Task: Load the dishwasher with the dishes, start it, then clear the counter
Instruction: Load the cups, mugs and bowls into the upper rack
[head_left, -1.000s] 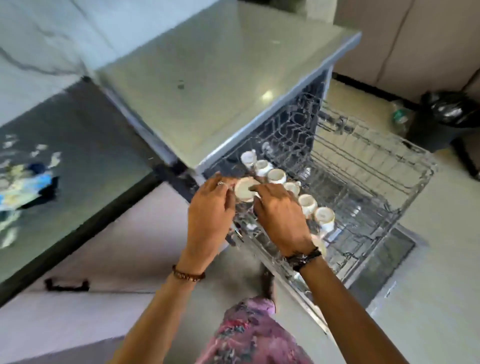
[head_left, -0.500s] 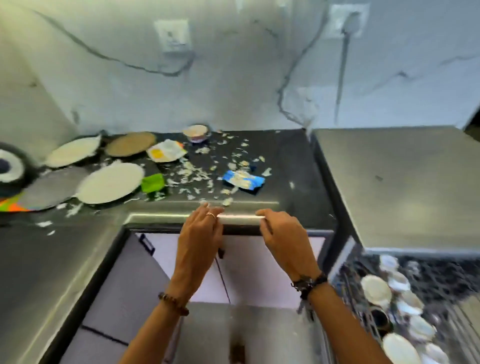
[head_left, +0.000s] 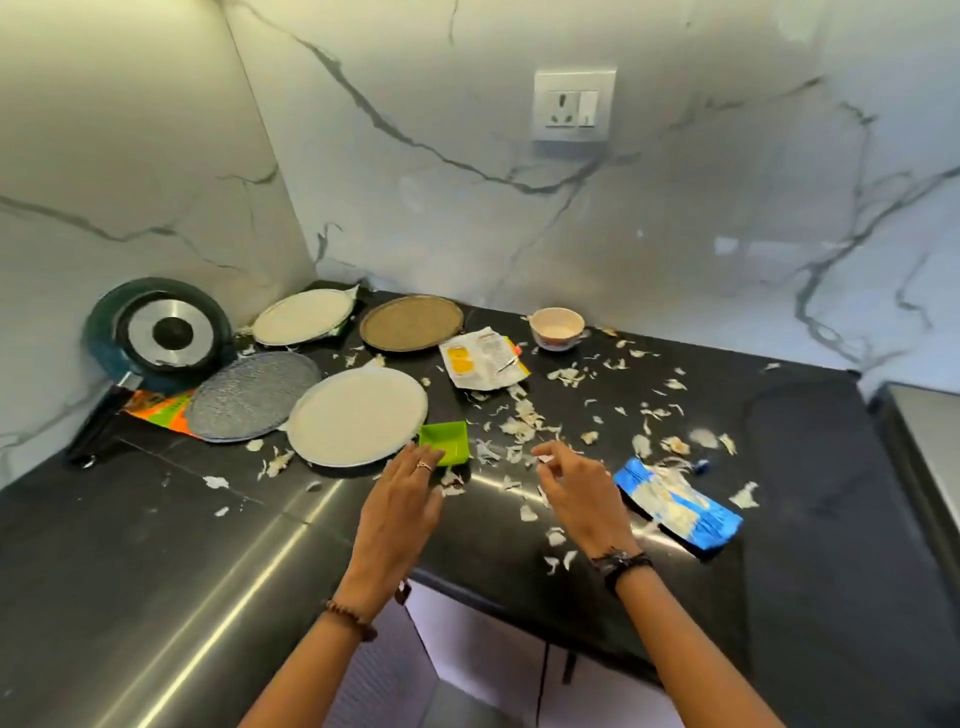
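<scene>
Your left hand (head_left: 397, 512) and right hand (head_left: 576, 496), both open and empty, have left the counter (head_left: 156, 545) edge and now hover near the green dish (head_left: 445, 441).

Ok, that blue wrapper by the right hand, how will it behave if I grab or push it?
The blue wrapper looks crumpled and torn open, so it is probably floppy and light. Peel scraps lie on it and would likely spill if it is tipped. Pushed along the glossy black counter, it may slide or buckle.

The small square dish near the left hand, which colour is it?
Bright green, clearest in the head view.
</scene>
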